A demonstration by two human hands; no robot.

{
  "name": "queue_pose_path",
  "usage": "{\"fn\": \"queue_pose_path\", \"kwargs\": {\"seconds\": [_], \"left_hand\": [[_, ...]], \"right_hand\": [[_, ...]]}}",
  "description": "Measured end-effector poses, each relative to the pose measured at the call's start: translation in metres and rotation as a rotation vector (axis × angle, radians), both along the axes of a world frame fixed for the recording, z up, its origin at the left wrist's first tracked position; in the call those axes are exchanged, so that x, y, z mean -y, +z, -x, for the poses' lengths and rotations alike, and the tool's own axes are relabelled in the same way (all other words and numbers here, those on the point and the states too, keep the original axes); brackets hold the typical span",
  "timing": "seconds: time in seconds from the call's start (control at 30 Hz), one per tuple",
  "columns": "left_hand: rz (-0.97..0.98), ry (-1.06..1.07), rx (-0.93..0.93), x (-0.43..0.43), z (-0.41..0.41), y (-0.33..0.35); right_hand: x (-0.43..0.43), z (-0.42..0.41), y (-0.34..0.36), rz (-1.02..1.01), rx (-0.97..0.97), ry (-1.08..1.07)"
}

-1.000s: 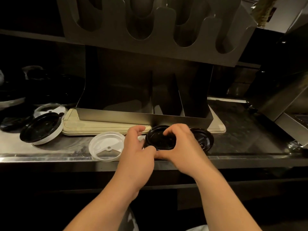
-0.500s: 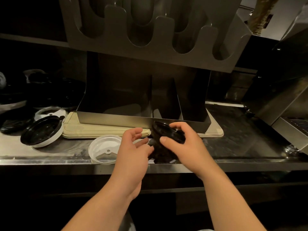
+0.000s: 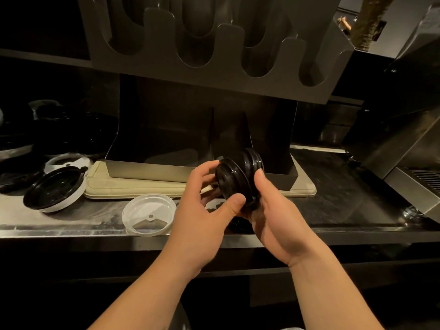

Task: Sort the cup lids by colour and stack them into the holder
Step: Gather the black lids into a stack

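The left hand was half closed round the stack of black lids. Its thumb pressed the lower rim of the nearest lid and its fingers curled over the stack's left side. The right hand cupped the same stack from below and from the right, with the thumb laid against the upper right edge. Its fingers were hidden behind the lids, so how far they wrapped could not be told.

The stack was turned on its side and tilted, with ridged rims showing one behind another and a glossy face toward the left hand. It was held clear of the steel counter, just in front of the low front wall of the dark holder, near its right-hand compartments.

At the far left a black lid lay upside down on a white lid, with another pale lid just behind them. Nearer the front edge a clear lid lay upside down on the counter, just left of the left hand. The holder stood on a beige tray, and its upright dividers split it into bays. Under the hands a dark shape on the counter was too shadowed to make out.
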State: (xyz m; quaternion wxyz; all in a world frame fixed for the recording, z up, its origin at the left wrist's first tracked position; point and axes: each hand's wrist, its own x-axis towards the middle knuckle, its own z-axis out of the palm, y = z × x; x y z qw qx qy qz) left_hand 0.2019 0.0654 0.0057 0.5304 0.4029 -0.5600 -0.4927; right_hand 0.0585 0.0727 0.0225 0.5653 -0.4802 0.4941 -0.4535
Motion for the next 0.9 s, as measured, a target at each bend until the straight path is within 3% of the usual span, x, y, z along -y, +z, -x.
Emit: {"fn": "queue_pose_path", "kwargs": {"seconds": [0.27,0.43,0.67,0.8,0.9], "left_hand": [[0.121,0.05,0.13,0.003,-0.004,-0.008],[0.315,0.084,0.397,0.007,-0.006,-0.013],[0.354,0.049,0.415,0.013,-0.008,-0.013],[0.414,0.058,0.47,0.016,-0.01,-0.014],[0.382,0.041,0.407,0.016,-0.012,-0.013]], "right_hand": [[-0.005,-0.001,0.003,0.013,0.036,-0.021],[-0.004,0.001,0.011,-0.038,0.059,-0.012],[-0.005,0.004,0.012,-0.07,0.185,0.011],[-0.006,0.004,0.011,-0.042,0.133,0.041],[-0.008,0.002,0.006,-0.022,-0.056,0.053]]}}
